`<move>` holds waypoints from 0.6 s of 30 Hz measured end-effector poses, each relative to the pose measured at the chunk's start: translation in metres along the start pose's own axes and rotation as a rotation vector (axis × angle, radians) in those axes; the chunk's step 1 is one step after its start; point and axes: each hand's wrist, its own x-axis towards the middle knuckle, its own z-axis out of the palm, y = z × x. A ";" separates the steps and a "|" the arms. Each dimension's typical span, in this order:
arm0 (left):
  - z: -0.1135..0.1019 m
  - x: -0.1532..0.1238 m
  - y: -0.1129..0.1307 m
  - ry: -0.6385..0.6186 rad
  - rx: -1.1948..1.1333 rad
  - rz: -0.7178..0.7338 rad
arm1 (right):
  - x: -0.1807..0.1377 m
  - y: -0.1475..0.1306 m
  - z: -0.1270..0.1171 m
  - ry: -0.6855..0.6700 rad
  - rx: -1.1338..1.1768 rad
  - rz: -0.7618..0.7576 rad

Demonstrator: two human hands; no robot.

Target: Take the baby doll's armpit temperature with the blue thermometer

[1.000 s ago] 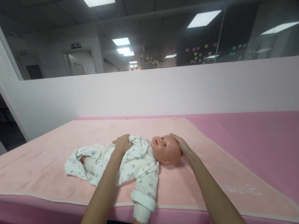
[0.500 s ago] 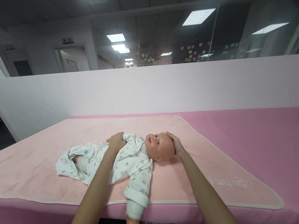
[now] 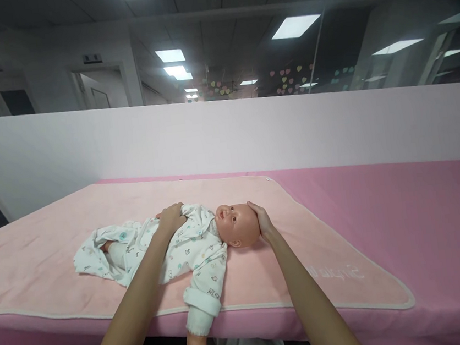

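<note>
A baby doll (image 3: 188, 243) lies on its back at center frame, head toward the right, legs toward the left, dressed in a white printed sleepsuit (image 3: 156, 250). It rests near the front edge of a pale pink blanket (image 3: 54, 237), so one sleeved arm (image 3: 199, 322) hangs down over the edge, bottom center. The left hand (image 3: 171, 218) lies on the doll's chest, fingers curled down into the cloth w/ a loose bunch of sleepsuit under them, likely pinning the body flat. The right hand (image 3: 261, 221) is open and cupped against the top and back of the doll's head (image 3: 238, 226), fingers spread round the crown, prob. to steady it. Both forearms reach up from the bottom of the frame. The blanket covers a darker pink mattress (image 3: 425, 211), which fills the right side. Behind it, across mid frame, runs a low white wall (image 3: 225, 134) w/ glass above; heart stickers (image 3: 285, 77) show upper center-right.
</note>
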 end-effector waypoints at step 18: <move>0.001 0.000 -0.001 0.002 -0.018 0.002 | 0.000 0.003 -0.003 -0.106 -0.001 0.097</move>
